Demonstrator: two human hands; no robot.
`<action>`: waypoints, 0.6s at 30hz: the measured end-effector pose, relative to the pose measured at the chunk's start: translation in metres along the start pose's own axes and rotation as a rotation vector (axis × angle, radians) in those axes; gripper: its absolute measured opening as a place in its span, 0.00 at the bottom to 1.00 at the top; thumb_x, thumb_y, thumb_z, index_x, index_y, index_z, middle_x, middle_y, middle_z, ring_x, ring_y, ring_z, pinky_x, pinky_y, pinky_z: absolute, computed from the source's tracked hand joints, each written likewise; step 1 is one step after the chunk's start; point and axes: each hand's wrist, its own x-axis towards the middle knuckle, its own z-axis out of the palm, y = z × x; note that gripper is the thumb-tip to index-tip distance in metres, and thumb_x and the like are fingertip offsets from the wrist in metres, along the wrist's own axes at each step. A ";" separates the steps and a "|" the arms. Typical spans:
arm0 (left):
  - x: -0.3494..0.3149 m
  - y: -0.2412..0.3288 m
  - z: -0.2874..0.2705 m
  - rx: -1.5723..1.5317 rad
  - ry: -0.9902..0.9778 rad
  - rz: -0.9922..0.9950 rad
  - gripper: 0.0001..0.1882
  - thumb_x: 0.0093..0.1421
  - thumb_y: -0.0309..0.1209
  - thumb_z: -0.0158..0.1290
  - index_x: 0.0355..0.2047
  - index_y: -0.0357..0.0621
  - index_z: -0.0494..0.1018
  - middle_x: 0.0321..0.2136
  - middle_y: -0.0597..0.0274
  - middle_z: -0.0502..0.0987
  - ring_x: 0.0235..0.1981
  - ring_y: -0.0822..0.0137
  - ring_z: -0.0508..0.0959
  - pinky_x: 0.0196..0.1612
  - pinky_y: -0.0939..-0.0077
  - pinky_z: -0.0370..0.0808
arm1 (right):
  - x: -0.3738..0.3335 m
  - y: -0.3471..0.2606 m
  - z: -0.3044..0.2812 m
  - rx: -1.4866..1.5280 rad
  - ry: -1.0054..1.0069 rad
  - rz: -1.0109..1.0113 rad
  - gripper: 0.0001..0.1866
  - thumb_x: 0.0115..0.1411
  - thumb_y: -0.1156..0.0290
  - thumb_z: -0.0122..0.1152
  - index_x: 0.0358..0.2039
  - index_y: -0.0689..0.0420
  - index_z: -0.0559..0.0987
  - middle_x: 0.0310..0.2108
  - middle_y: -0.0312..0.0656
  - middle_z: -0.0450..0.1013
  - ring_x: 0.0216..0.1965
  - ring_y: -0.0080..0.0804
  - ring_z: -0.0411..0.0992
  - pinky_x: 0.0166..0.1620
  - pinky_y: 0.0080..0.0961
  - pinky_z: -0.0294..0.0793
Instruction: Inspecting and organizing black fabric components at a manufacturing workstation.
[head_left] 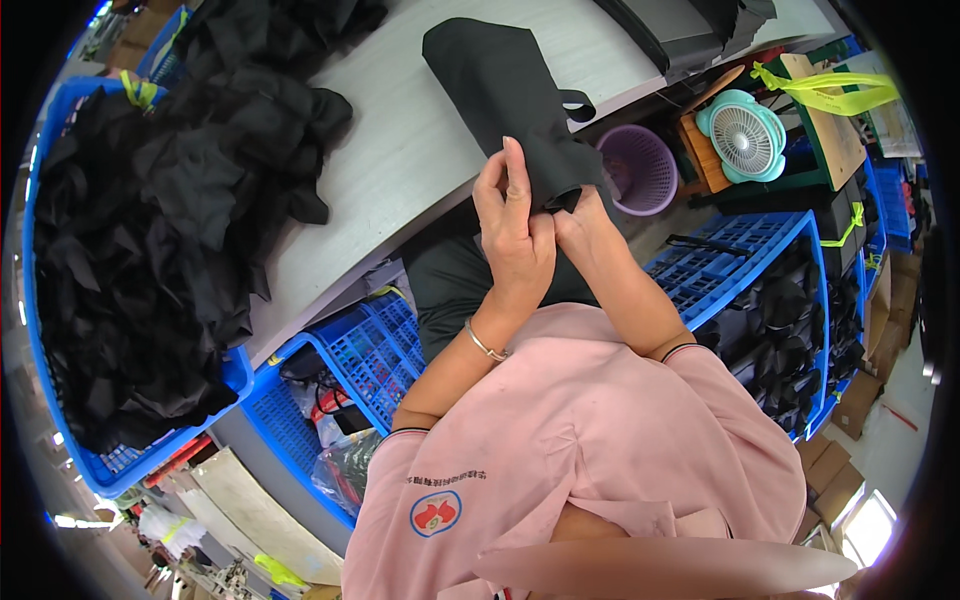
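Note:
A black fabric pouch [505,95], long and tube-like with a small loop on its right side, reaches from my hands out over the table's near edge. My left hand [515,220] grips its near left edge, with fingers raised along the side and the thumb side pressed at the open end. At that same open end, my right hand [583,222] holds the fabric. Its fingertips are partly hidden by the folds, so I cannot tell how far inside they reach. Both hands are close together, just in front of my lap.
A blue basket [110,478] heaped with black fabric pieces [150,240] stands left by the grey table [390,130]. Below it is another blue basket [375,345] with mixed items. To the right are a purple bin [637,170], a teal fan [743,137] and a blue crate [740,265].

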 end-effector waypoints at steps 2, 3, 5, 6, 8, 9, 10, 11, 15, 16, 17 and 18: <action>0.000 -0.001 -0.001 0.034 -0.008 0.029 0.40 0.51 0.11 0.44 0.68 0.38 0.60 0.55 0.47 0.67 0.53 0.55 0.71 0.55 0.72 0.70 | 0.000 0.001 0.004 -0.002 -0.011 -0.004 0.16 0.65 0.65 0.55 0.50 0.59 0.75 0.47 0.47 0.75 0.47 0.41 0.77 0.53 0.39 0.81; 0.000 -0.001 -0.002 0.033 -0.021 0.026 0.40 0.51 0.12 0.44 0.69 0.38 0.58 0.56 0.47 0.67 0.55 0.53 0.71 0.57 0.70 0.68 | -0.001 0.001 0.007 0.010 -0.001 -0.011 0.16 0.65 0.64 0.55 0.50 0.59 0.75 0.47 0.47 0.75 0.47 0.41 0.77 0.53 0.39 0.81; 0.002 -0.002 -0.003 0.036 -0.030 0.033 0.41 0.51 0.12 0.43 0.69 0.37 0.57 0.56 0.46 0.66 0.56 0.52 0.70 0.59 0.69 0.67 | -0.004 0.002 0.014 -0.048 0.023 -0.021 0.18 0.66 0.61 0.53 0.51 0.58 0.75 0.47 0.47 0.75 0.47 0.41 0.77 0.51 0.38 0.82; 0.003 -0.003 -0.004 0.027 -0.029 0.044 0.41 0.52 0.12 0.43 0.70 0.37 0.55 0.57 0.47 0.65 0.56 0.54 0.70 0.58 0.70 0.67 | -0.006 0.003 0.018 -0.089 0.066 -0.035 0.19 0.68 0.59 0.50 0.52 0.58 0.75 0.48 0.47 0.75 0.46 0.41 0.77 0.50 0.38 0.82; 0.007 -0.004 -0.009 0.023 -0.023 0.068 0.42 0.52 0.12 0.43 0.71 0.38 0.53 0.58 0.47 0.65 0.57 0.55 0.70 0.58 0.72 0.67 | -0.006 0.001 0.022 -0.121 0.033 -0.068 0.20 0.67 0.59 0.51 0.53 0.58 0.74 0.49 0.47 0.75 0.47 0.41 0.77 0.49 0.37 0.82; 0.009 -0.004 -0.012 -0.054 -0.071 0.000 0.41 0.54 0.12 0.43 0.70 0.37 0.53 0.59 0.49 0.64 0.57 0.58 0.69 0.57 0.73 0.68 | -0.004 0.001 0.021 -0.121 -0.041 -0.085 0.21 0.67 0.59 0.51 0.54 0.58 0.73 0.49 0.46 0.75 0.47 0.40 0.77 0.49 0.37 0.82; 0.010 -0.005 -0.015 -0.134 -0.120 -0.069 0.39 0.56 0.13 0.42 0.70 0.37 0.53 0.59 0.50 0.63 0.57 0.61 0.69 0.57 0.73 0.69 | -0.001 0.000 0.020 -0.154 -0.002 -0.099 0.21 0.67 0.59 0.51 0.54 0.58 0.73 0.49 0.46 0.75 0.47 0.40 0.77 0.49 0.37 0.82; 0.012 -0.006 -0.018 -0.126 -0.111 -0.058 0.39 0.56 0.13 0.42 0.70 0.37 0.53 0.59 0.50 0.63 0.57 0.61 0.69 0.57 0.73 0.69 | 0.004 0.000 0.016 -0.188 -0.055 -0.121 0.20 0.67 0.60 0.53 0.54 0.57 0.73 0.49 0.45 0.74 0.48 0.40 0.76 0.50 0.38 0.81; 0.015 -0.015 -0.022 -0.347 0.012 -0.046 0.33 0.61 0.20 0.51 0.68 0.40 0.61 0.54 0.49 0.72 0.43 0.67 0.76 0.41 0.76 0.77 | 0.034 0.006 -0.003 -0.281 -0.215 -0.313 0.19 0.67 0.65 0.54 0.55 0.58 0.71 0.50 0.44 0.73 0.51 0.39 0.74 0.54 0.37 0.75; 0.015 -0.019 -0.022 -0.278 0.074 -0.093 0.30 0.62 0.21 0.51 0.66 0.39 0.64 0.48 0.51 0.76 0.40 0.69 0.77 0.40 0.77 0.78 | 0.042 0.009 -0.006 -0.316 -0.144 -0.292 0.19 0.67 0.65 0.54 0.55 0.58 0.71 0.50 0.44 0.73 0.51 0.39 0.74 0.54 0.37 0.75; 0.015 -0.024 -0.021 -0.213 0.129 -0.158 0.27 0.63 0.22 0.51 0.64 0.38 0.67 0.42 0.54 0.80 0.36 0.72 0.78 0.39 0.77 0.78 | 0.048 0.011 -0.006 -0.775 -0.211 -0.687 0.18 0.66 0.67 0.55 0.54 0.59 0.72 0.50 0.45 0.74 0.52 0.39 0.73 0.56 0.37 0.73; 0.015 -0.030 -0.021 -0.148 0.172 -0.191 0.21 0.65 0.23 0.50 0.59 0.37 0.72 0.33 0.60 0.82 0.30 0.75 0.78 0.37 0.78 0.78 | 0.049 0.009 -0.008 -1.098 -0.226 -0.896 0.17 0.66 0.68 0.55 0.54 0.60 0.73 0.50 0.45 0.74 0.53 0.39 0.73 0.56 0.36 0.72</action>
